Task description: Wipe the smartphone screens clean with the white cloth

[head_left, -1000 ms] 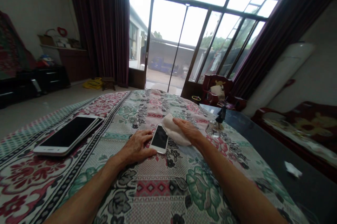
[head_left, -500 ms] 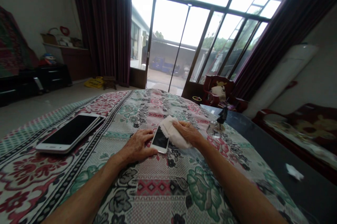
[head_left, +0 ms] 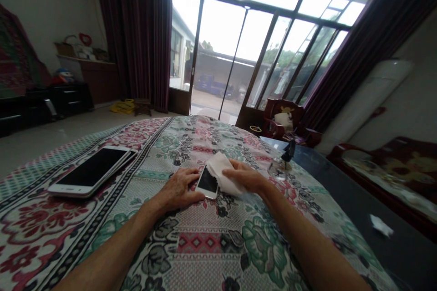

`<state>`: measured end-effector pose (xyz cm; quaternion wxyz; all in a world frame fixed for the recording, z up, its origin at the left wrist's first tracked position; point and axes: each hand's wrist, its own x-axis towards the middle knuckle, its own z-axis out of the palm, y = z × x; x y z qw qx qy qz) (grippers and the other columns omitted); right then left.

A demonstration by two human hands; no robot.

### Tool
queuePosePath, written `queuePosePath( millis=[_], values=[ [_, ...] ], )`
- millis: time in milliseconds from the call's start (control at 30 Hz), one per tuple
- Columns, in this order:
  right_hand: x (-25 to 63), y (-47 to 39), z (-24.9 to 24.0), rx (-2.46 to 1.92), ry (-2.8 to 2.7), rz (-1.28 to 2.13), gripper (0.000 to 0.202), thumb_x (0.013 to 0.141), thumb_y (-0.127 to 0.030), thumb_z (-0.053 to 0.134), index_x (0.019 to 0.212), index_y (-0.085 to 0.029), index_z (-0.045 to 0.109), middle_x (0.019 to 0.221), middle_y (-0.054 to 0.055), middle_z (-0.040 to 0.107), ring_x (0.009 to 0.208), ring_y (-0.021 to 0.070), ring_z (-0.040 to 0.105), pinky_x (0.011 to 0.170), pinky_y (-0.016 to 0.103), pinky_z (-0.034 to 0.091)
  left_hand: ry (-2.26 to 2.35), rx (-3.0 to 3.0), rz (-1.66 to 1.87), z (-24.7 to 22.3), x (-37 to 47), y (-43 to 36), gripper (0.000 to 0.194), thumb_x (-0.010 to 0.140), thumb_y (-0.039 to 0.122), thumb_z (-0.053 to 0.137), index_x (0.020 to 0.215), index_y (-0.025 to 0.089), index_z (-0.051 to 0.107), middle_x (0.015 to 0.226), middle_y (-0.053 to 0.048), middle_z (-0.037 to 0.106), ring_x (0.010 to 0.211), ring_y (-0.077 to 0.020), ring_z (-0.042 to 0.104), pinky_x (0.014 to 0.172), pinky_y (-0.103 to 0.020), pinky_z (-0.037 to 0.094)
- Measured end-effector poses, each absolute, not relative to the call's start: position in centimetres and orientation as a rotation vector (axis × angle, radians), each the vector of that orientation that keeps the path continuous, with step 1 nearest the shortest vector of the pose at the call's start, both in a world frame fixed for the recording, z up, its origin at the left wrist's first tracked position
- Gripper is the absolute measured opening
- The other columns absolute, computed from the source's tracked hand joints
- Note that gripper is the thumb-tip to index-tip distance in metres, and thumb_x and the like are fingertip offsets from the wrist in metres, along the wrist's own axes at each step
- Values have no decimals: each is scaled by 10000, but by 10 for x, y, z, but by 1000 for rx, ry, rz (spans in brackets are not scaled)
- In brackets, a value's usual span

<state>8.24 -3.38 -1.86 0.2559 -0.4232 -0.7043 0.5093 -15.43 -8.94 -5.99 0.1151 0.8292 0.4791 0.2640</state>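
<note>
A white smartphone [head_left: 207, 184] with a dark screen lies face up on the patterned tablecloth. My left hand [head_left: 181, 188] grips its left side, thumb at the lower edge and fingers along the upper left. In my right hand [head_left: 243, 176] is a folded white cloth [head_left: 221, 168] with a jagged edge, pinched between thumb and fingers. The cloth covers the phone's upper right part, hiding that end. Further left, a larger white phone [head_left: 90, 170] rests face up on top of another phone [head_left: 128, 158], which shows only along one side.
The floral tablecloth [head_left: 201, 241] covers a bed-like or table surface. Near its right edge stands a small clear object with a dark top [head_left: 287, 152]. A crumpled white tissue [head_left: 381, 225] lies on the dark surface [head_left: 344, 191] at right. Wooden chairs [head_left: 283, 115] stand beyond.
My right hand has shifted slightly with the cloth, whose folds now lie flatter and differently over the phone. My left hand and the phones stay in place.
</note>
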Motion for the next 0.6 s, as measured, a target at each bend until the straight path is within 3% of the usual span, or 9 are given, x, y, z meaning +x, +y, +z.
queuePosePath(
  millis=[133,333,467,600],
  values=[
    [83,-36,-17,-1170,-1918,1351,324,758,-331,617,1023,-152,668,779,72,685,594,154,571,508,253,446,1407,2437,766,-60,-154,-89,535,717,438,690,1194,204,624,1338,-92,546,1223,-254,489,1047,-380,350],
    [85,-34,-15,-1228,-1866,1307,291,758,-386,627,942,-170,690,735,21,670,570,122,541,490,222,403,1425,2425,764,-60,-154,-90,546,712,422,696,1186,158,630,1334,-123,545,1226,-262,485,1054,-375,343],
    [85,-37,-15,-1215,-1888,1319,333,757,-412,626,986,-174,675,788,45,683,578,125,544,487,224,400,1423,2443,763,-61,-154,-89,539,712,427,693,1187,179,629,1329,-111,552,1222,-256,489,1052,-378,346],
    [82,-33,-16,-1146,-1912,1219,391,690,-337,655,1043,-169,637,845,57,683,622,150,561,529,252,436,1421,2450,784,-61,-153,-88,511,721,432,686,1167,189,634,1326,-99,557,1211,-251,502,1041,-384,362]
  ],
)
